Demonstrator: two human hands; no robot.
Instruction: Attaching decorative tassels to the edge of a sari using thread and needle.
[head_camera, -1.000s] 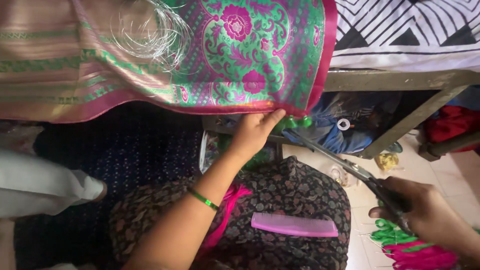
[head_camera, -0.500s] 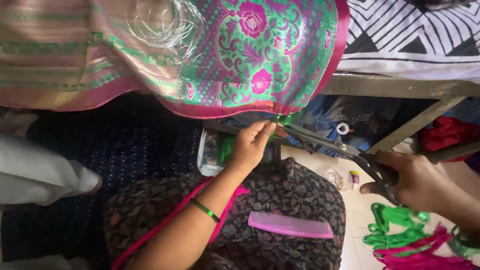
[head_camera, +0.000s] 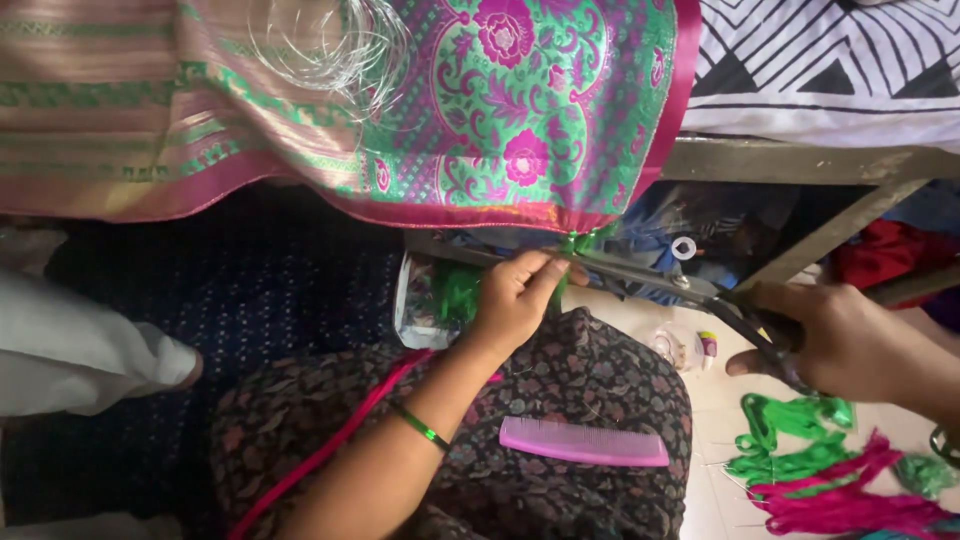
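Note:
A green and pink patterned silk cloth (head_camera: 480, 110) hangs over a table edge in front of me. My left hand (head_camera: 520, 295) pinches a bunch of green tassel threads (head_camera: 575, 245) that hang from the cloth's pink hem. My right hand (head_camera: 840, 335) grips black-handled scissors (head_camera: 690, 285), whose long blades reach left to the threads by my left fingers. A pink comb (head_camera: 585, 442) lies on my dark patterned lap. A green bangle sits on my left wrist.
Loose green and pink thread bundles (head_camera: 810, 470) lie on the floor at right. A metal table frame (head_camera: 810, 165) carries a black and white cloth (head_camera: 830, 60). Someone's white-clad leg (head_camera: 80, 350) is at left. A small packet (head_camera: 425, 300) lies beside my knee.
My left hand has taken hold of the green threads at the hem. The scissors in my right hand have moved up and left, so the blades now meet the threads.

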